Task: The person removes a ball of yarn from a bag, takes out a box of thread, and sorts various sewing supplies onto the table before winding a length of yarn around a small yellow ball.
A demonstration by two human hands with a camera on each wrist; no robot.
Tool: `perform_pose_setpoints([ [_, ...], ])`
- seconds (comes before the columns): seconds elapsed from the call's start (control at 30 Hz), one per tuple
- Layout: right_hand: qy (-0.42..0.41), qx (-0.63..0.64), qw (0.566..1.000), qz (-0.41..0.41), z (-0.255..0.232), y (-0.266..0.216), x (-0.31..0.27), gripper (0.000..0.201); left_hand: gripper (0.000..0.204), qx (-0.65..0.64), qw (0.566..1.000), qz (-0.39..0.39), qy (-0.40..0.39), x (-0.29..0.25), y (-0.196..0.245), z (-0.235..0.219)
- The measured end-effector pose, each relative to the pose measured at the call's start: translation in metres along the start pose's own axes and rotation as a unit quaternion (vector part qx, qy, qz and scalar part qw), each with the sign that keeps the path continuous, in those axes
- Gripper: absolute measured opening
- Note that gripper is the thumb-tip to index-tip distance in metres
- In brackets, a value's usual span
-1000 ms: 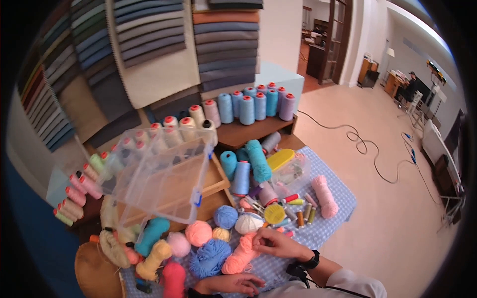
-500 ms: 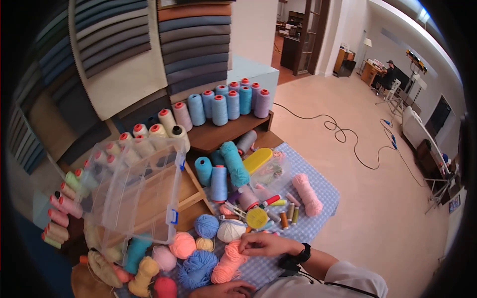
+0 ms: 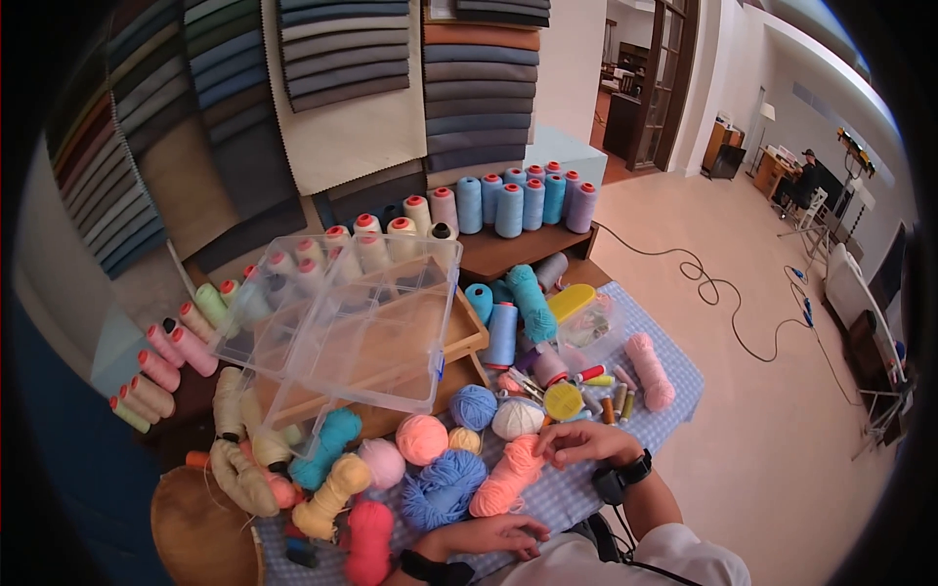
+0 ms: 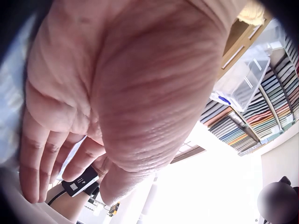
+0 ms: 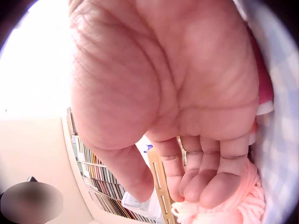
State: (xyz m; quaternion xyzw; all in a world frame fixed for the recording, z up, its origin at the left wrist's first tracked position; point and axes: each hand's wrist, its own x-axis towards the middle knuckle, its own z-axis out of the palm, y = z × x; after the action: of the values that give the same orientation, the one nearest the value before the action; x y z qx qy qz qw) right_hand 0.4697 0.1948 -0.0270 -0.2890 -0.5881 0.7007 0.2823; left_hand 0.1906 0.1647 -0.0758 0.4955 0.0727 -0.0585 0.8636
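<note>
Coral yarn skein [image 3: 507, 478] lies on the cloth-covered tabletop [image 3: 565, 493], beside a blue yarn bundle [image 3: 445, 488]. At the skein's upper end, our right grip [image 3: 591, 444] has loosely bent fingers and holds nothing; we cannot tell whether it touches the yarn. Our left grip [image 3: 496, 534], fingers relaxed, also holds nothing, near the skein's lower end.

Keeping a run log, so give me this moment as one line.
left hand: empty | right hand: empty, by coral yarn | yarn contact: unclear
</note>
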Motion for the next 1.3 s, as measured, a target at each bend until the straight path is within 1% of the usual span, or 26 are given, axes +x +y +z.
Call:
perform_pose_setpoints([
  [0.07,-0.004,0.010,1.000,0.000,-0.001,0.003,0.001,0.027,0.048,-0.015,1.000,-0.016,-0.006,0.002,-0.001,-0.002],
  [0.1,-0.007,0.022,1.000,0.002,-0.003,0.003,0.001,0.027,0.048,-0.013,1.000,-0.012,-0.006,0.002,-0.002,-0.001],
  [0.17,-0.004,0.008,1.000,0.003,-0.002,0.003,0.003,0.027,0.046,0.005,0.999,-0.030,0.013,0.002,-0.001,0.002],
  [0.27,0.002,0.001,1.000,0.017,-0.003,0.004,-0.001,0.026,0.044,0.029,0.999,-0.029,0.025,0.002,0.003,0.005],
  [0.37,-0.010,0.020,1.000,0.017,-0.004,0.003,0.004,0.025,0.045,0.038,0.999,-0.006,0.027,0.004,-0.003,0.003],
  [0.47,-0.004,0.026,0.999,0.031,-0.004,0.002,0.004,0.025,0.045,0.043,0.999,0.013,0.019,0.004,-0.006,0.002],
  [0.53,-0.013,0.017,0.999,0.031,-0.008,0.002,0.006,0.025,0.041,-0.019,0.998,-0.008,0.063,-0.004,0.012,0.014],
  [0.6,-0.029,0.016,0.999,0.037,-0.008,0.002,0.008,0.025,0.038,-0.023,0.998,0.003,0.067,-0.004,0.014,0.017],
  [0.67,-0.036,0.019,0.998,0.039,-0.010,0.003,0.009,0.025,0.034,-0.009,0.996,0.013,0.094,-0.004,0.014,0.019],
  [0.7,-0.022,-0.004,0.999,0.023,-0.005,-0.003,0.009,0.025,0.034,-0.009,0.995,0.012,0.094,-0.005,0.014,0.019],
  [0.73,-0.008,-0.029,1.000,0.009,0.000,-0.010,0.007,0.025,0.032,0.013,0.994,0.028,0.105,-0.005,0.013,0.019],
  [0.77,0.017,-0.040,0.998,0.040,-0.001,-0.018,0.003,0.025,0.030,0.034,0.992,0.044,0.116,-0.005,0.012,0.020],
  [0.8,0.016,-0.039,0.998,0.042,-0.003,-0.031,0.000,0.025,0.030,0.032,0.992,0.044,0.117,-0.005,0.013,0.020],
  [0.87,0.058,-0.094,0.990,0.093,-0.011,-0.065,0.004,0.024,0.028,0.045,0.989,0.046,0.136,-0.005,0.013,0.022],
  [0.9,0.070,-0.177,0.981,0.043,-0.015,-0.078,0.013,0.024,0.028,0.041,0.989,0.045,0.137,-0.006,0.013,0.022],
  [0.93,0.082,-0.260,0.962,-0.008,-0.022,-0.092,0.022,0.024,0.028,0.076,0.986,0.046,0.142,-0.006,0.014,0.022],
  [0.97,0.096,-0.308,0.946,-0.022,-0.031,-0.102,0.034,0.024,0.028,0.110,0.982,0.048,0.146,-0.006,0.015,0.022],
  [1.0,0.109,-0.355,0.928,-0.036,-0.040,-0.111,0.048,0.024,0.028,0.106,0.982,0.051,0.147,-0.006,0.017,0.022],
  [1.03,0.145,-0.402,0.904,-0.020,-0.044,-0.124,0.064,0.026,0.028,0.097,0.984,0.048,0.144,-0.006,0.020,0.023],
  [1.07,0.179,-0.448,0.876,-0.006,-0.047,-0.136,0.081,0.029,0.028,0.088,0.985,0.045,0.142,-0.007,0.021,0.024],
  [1.13,0.240,-0.532,0.812,-0.023,-0.065,-0.134,0.118,0.041,0.029,0.092,0.984,0.051,0.147,-0.007,0.017,0.023],
  [1.17,0.238,-0.531,0.813,-0.027,-0.072,-0.133,0.133,0.041,0.029,0.083,0.984,0.059,0.143,-0.008,0.020,0.024],
  [1.23,0.238,-0.616,0.750,-0.043,-0.082,-0.127,0.154,0.053,0.030,0.078,0.985,0.065,0.140,-0.008,0.021,0.025],
  [1.27,0.240,-0.616,0.748,-0.049,-0.086,-0.124,0.162,0.053,0.030,0.070,0.986,0.065,0.134,-0.007,0.019,0.023],
  [1.3,0.218,-0.622,0.750,-0.064,-0.088,-0.119,0.169,0.057,0.031,0.062,0.988,0.065,0.128,-0.006,0.017,0.022],
])
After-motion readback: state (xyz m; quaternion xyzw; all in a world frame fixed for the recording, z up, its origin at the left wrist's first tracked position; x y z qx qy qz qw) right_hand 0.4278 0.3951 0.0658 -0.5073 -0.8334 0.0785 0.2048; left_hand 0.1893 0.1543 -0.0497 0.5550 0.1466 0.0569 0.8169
